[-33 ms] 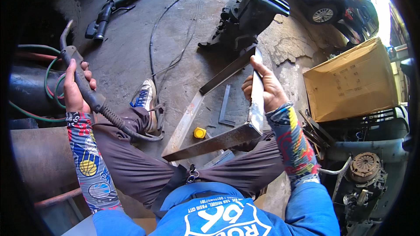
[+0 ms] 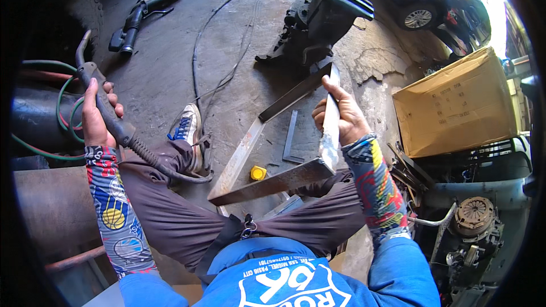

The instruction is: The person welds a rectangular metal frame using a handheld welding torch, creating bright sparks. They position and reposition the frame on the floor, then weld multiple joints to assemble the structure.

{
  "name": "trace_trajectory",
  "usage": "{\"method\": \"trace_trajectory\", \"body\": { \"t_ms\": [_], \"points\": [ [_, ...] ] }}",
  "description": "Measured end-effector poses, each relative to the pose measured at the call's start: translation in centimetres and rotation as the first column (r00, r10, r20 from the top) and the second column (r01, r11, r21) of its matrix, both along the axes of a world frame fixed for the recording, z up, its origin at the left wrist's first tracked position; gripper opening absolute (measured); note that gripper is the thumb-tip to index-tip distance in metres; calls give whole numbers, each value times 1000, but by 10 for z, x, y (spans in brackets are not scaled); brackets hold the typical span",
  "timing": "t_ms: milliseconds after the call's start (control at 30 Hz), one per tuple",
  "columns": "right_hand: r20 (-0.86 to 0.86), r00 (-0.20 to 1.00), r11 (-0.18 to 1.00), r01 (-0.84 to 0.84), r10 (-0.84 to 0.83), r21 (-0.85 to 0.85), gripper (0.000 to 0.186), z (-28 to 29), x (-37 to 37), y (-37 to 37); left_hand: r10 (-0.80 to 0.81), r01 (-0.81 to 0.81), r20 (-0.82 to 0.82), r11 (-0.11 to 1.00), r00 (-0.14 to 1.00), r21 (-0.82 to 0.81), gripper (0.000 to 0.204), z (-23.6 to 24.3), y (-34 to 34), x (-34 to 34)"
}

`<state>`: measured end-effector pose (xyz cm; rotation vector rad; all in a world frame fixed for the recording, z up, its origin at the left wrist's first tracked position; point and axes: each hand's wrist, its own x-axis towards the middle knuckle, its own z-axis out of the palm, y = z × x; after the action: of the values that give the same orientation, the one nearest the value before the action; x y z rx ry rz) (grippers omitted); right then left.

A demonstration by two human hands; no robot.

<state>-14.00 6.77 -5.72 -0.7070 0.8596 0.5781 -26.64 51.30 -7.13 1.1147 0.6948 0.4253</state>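
Observation:
My left hand [image 2: 101, 112] is closed around the black handle of a welding torch [image 2: 108, 115]. Its bent nozzle points up and away, and its cable loops down across my left thigh. On the other side, my right hand [image 2: 344, 111] grips one side of a rectangular angle-iron frame [image 2: 273, 185], fingers wrapped round the bar. The frame is tilted over my lap, its far corner close to a black bench vise [image 2: 321, 20]. Through the frame's opening I see an L-shaped metal square [image 2: 290, 141] and a yellow tape measure [image 2: 257, 173] on the floor.
A black jointed tool [image 2: 142, 18] lies at the far left, with cables [image 2: 199, 45] running over the concrete. Green and red hoses [image 2: 60, 108] pass a dark cylinder at left. To the right are a cardboard box [image 2: 455, 105], machine parts [image 2: 475, 219] and a parked car [image 2: 424, 17].

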Motion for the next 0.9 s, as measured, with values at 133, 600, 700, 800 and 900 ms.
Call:
{"method": "trace_trajectory", "body": {
  "t_ms": [133,600,700,800,900],
  "points": [
    [96,994,998,44,-47,39,36,-41,11,-21,36,-29,-73,996,997,88,41,-3,4,5],
    [45,844,832,517,-535,199,39,-148,92,-150,179,-148,-190,974,965,169,46,12,-14,29],
    [109,811,772,495,-575,398,37,-205,101,-181,111,-77,-191,981,975,178,46,18,-28,41],
    [323,807,861,406,-495,305,20,-250,124,-229,33,-14,-202,995,979,96,45,16,-35,49],
    [-170,759,547,586,-628,597,8,-272,132,-266,-25,52,-209,991,978,124,46,12,-35,52]
  ]
}}
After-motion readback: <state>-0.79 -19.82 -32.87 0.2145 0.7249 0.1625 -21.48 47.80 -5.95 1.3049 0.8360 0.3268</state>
